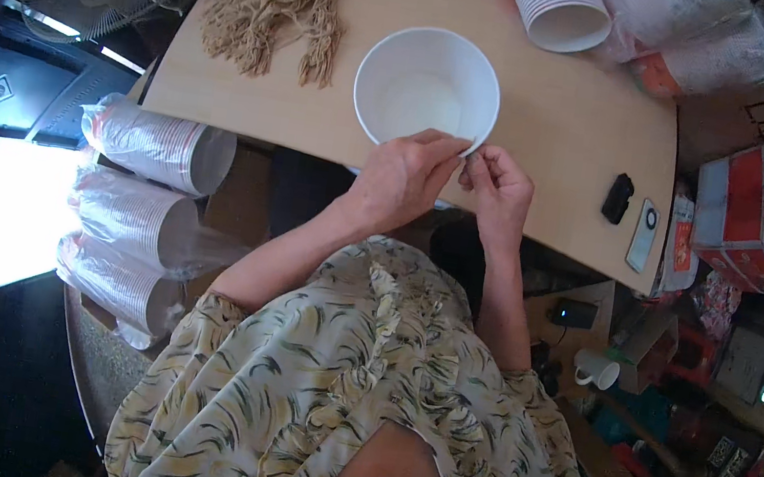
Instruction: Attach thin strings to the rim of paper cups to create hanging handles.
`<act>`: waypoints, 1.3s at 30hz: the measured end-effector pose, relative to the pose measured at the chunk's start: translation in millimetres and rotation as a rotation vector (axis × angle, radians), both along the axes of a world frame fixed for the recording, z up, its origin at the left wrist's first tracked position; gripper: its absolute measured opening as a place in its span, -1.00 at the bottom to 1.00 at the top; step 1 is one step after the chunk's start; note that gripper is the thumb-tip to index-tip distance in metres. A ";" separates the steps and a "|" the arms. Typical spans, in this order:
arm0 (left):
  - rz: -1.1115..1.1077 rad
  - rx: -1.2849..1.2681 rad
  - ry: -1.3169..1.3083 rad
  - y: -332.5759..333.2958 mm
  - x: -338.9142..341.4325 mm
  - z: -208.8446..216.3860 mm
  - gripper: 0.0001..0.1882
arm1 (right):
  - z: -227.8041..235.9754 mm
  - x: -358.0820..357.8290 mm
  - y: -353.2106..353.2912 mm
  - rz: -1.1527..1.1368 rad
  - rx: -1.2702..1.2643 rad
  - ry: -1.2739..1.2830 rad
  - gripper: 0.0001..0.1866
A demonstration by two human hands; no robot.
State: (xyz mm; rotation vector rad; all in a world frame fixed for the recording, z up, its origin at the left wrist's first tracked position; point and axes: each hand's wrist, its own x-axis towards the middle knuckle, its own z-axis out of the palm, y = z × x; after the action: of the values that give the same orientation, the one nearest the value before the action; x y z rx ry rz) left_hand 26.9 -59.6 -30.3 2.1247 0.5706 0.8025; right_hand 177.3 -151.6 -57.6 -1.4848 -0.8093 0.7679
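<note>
A round white paper bucket stands at the table's near edge, its open mouth facing up and nothing visible inside. At the near right of its rim my left hand is closed, thumb and fingers pinching the edge. Close beside it, my right hand pinches with thumb and forefinger against the outside of the rim. Whatever sits between those right fingertips is too small and hidden to make out. A loose bundle of tan twine cords lies on the table, left of the bucket.
Nested orange-and-white buckets lie at the far right near plastic-wrapped ones. A black object and a pale remote rest at the table's right. Wrapped bucket stacks lie at left; a white mug stands lower right.
</note>
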 end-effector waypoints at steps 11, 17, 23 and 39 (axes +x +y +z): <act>0.008 0.021 0.054 2.6 14.4 3.7 -0.82 | 35.0 8.7 -2.3 -0.060 -0.160 -0.519 -0.79; -0.029 0.025 -0.004 9.8 12.3 -0.6 -0.82 | 39.1 21.8 9.5 0.106 -0.213 -0.301 -0.89; -0.070 -0.078 0.081 14.0 9.0 2.8 -0.80 | 44.6 26.7 9.4 0.139 -0.229 -0.219 -0.90; 0.067 0.045 0.139 24.0 6.4 10.1 -0.89 | 37.2 27.6 8.1 0.030 0.017 -0.249 -0.84</act>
State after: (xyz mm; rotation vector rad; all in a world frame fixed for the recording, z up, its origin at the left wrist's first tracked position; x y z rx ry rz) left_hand 33.3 -35.7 -20.2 2.2253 0.7057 0.7135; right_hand 205.0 -143.6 -20.4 -1.5754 -1.0247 0.6030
